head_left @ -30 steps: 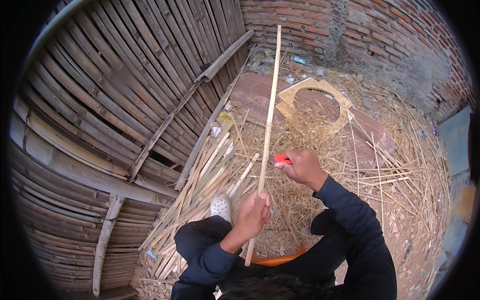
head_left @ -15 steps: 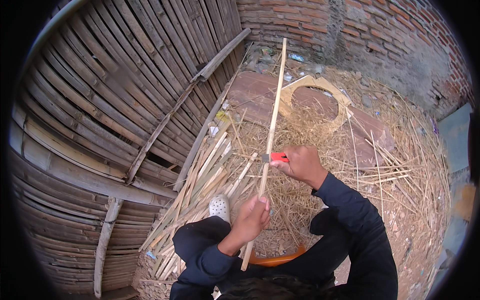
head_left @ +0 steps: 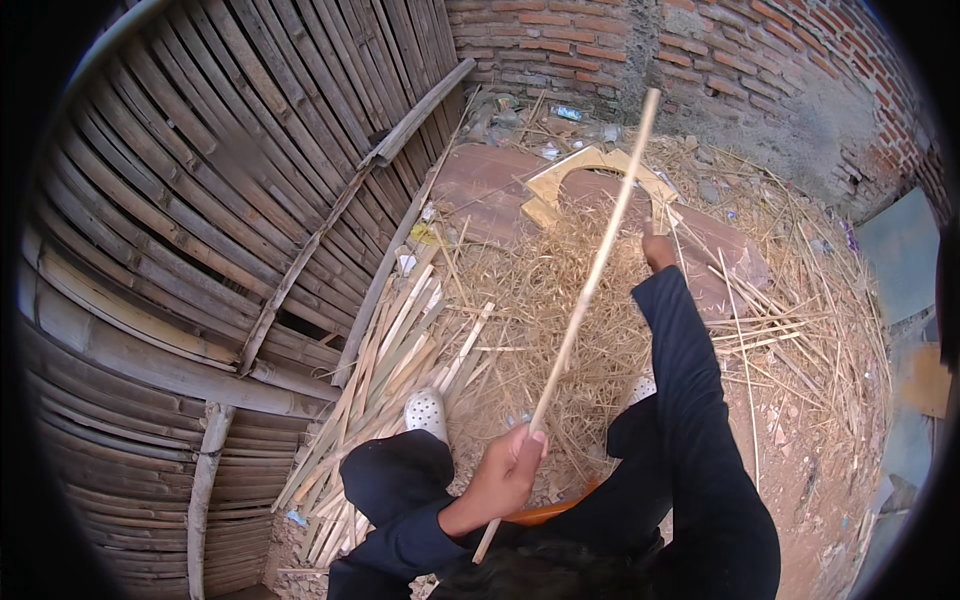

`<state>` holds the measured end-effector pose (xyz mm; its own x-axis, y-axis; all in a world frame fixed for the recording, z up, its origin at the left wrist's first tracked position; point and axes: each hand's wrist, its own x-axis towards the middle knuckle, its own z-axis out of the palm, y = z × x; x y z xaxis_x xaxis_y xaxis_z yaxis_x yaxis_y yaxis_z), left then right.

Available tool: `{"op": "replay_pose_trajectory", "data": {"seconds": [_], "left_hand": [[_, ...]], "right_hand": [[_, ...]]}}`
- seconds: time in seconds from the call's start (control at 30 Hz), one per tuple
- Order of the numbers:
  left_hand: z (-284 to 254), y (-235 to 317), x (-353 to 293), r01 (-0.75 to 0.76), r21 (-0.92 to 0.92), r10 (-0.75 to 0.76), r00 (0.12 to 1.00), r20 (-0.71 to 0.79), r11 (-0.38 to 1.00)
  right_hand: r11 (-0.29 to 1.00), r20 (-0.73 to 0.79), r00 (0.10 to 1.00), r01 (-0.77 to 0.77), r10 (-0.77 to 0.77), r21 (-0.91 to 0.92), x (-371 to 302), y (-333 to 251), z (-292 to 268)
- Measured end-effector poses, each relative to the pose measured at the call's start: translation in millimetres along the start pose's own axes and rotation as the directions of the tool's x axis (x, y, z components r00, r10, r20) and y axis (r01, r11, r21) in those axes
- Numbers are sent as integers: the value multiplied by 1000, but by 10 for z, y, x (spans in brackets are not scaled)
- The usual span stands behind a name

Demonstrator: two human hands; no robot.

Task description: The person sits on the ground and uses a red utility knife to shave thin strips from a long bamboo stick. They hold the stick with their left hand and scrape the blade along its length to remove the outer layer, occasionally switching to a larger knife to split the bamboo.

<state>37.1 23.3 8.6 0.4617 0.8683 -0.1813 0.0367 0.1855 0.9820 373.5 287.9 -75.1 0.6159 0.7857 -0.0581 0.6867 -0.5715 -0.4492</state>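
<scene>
My left hand [head_left: 505,472] is closed around the lower part of a long, pale bamboo strip [head_left: 590,290]. The strip slants up and away to the right, its far end raised toward the brick wall. Stretched far forward, my right hand [head_left: 658,250] is just right of the strip's upper half, apart from it. It looks closed, but what is in its fingers is hidden; no red-handled cutter shows now. Below both hands lies a heap of thin bamboo shavings [head_left: 540,290].
Split bamboo strips [head_left: 400,345] lie along the slatted bamboo wall [head_left: 200,200] on the left. Beyond the shavings, a wooden board with a round hole [head_left: 545,190] rests on a brown sheet [head_left: 475,190]. A brick wall [head_left: 550,45] closes the far side. Thin sticks [head_left: 770,330] lie at right.
My right hand has moved forward, away from my left hand, and the red-handled cutter has gone from sight. The strip's far end has swung right. My left hand keeps its hold.
</scene>
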Motion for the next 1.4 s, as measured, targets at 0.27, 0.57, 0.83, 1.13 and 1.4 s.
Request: {"op": "replay_pose_trajectory", "data": {"seconds": [0.27, 0.57, 0.83, 1.13, 1.4], "left_hand": [[-183, -45, 152, 55, -367, -103, 988, -113, 929], [116, 324, 191, 8, -464, -56, 994, -91, 886], [132, 344, 70, -31, -443, -17, 994, -106, 896], [187, 144, -96, 45, -403, -93, 991, -100, 914], [181, -63, 219, 133, -417, -193, 975, -105, 899]], "right_hand": [[854, -60, 865, 501, -497, 140, -782, 289, -504], [267, -137, 289, 950, -947, 162, -1987, -324, -703], [196, -278, 232, 969, -932, 151, -1977, -346, -682], [265, -312, 238, 963, -920, -48, -1877, -465, -474], [109, -238, 66, 979, -969, -171, -1153, -380, -28]]}}
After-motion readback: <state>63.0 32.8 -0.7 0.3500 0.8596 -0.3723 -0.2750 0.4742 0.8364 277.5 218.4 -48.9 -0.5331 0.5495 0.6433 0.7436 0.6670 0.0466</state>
